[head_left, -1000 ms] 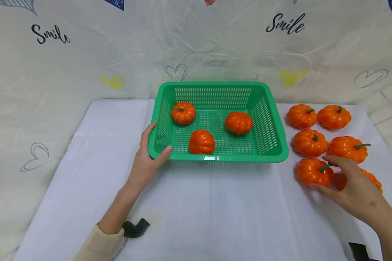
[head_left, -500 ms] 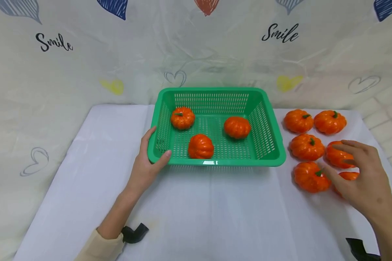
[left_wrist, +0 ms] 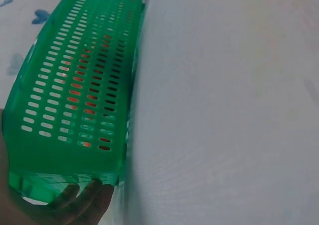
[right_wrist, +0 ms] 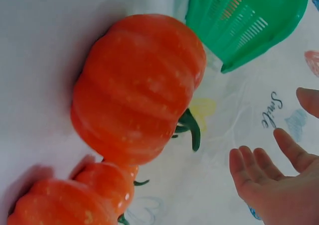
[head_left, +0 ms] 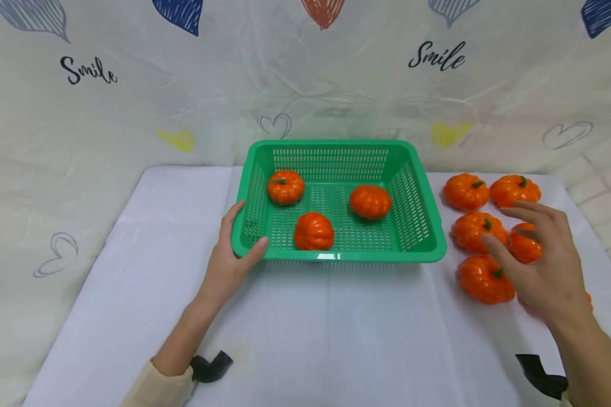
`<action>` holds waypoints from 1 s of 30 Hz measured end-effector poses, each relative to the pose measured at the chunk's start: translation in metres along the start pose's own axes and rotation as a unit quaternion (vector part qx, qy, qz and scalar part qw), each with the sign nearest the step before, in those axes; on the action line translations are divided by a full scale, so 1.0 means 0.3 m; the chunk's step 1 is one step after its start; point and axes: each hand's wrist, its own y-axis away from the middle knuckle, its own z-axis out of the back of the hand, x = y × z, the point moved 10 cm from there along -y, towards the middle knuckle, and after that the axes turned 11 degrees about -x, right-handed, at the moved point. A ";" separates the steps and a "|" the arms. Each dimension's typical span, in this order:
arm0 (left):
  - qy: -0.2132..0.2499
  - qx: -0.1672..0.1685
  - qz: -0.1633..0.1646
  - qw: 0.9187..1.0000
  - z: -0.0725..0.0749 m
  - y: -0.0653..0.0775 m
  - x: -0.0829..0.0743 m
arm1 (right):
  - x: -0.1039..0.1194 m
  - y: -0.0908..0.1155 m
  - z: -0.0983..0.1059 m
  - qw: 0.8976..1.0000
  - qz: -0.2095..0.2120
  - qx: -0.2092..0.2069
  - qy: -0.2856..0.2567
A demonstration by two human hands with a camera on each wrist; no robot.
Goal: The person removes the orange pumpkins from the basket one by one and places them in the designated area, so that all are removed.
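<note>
My left hand (head_left: 228,255) grips the left front corner of a green plastic basket (head_left: 356,256), thumb over the front rim. In the left wrist view, its fingers (left_wrist: 82,202) curl against the basket's end wall. Three small orange pumpkins sit inside: one at the back left (head_left: 285,187), one near the front (head_left: 314,231), one to the right (head_left: 370,202). My right hand (head_left: 552,263) hovers over several more pumpkins right of the basket, thumb and fingers spread, holding nothing. It partly covers one pumpkin (head_left: 524,246); its thumb tip overlaps another (head_left: 476,230).
Nearest the front of the right group lies a pumpkin (head_left: 486,280), with one more mostly hidden behind my right wrist. Two stand at the back edge, a left one (head_left: 465,191) and a right one (head_left: 515,187). A white cloth (head_left: 331,333) covers the table; a printed sheet (head_left: 326,73) hangs behind.
My right hand has lifted from the front pumpkins and moved back over the group, fingers spread. The left hand keeps its grip on the basket. The head view has tilted slightly up.
</note>
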 end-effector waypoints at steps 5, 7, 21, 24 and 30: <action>0.001 0.000 -0.001 1.000 -0.001 -0.003 -0.003 | 0.024 -0.006 -0.044 0.999 0.000 0.023 -0.040; -0.002 -0.001 -0.002 1.000 0.000 -0.003 -0.004 | 0.035 -0.004 -0.066 0.998 -0.001 0.038 -0.057; -0.005 -0.002 0.000 1.000 0.004 0.003 -0.004 | 0.112 0.022 -0.211 0.983 -0.006 0.144 -0.109; -0.008 0.001 0.002 1.000 0.001 0.004 -0.003 | 0.113 0.035 -0.246 0.978 -0.028 0.174 -0.115; -0.016 0.003 -0.002 1.000 0.003 0.005 -0.016 | 0.141 0.046 -0.291 0.975 -0.038 0.178 -0.126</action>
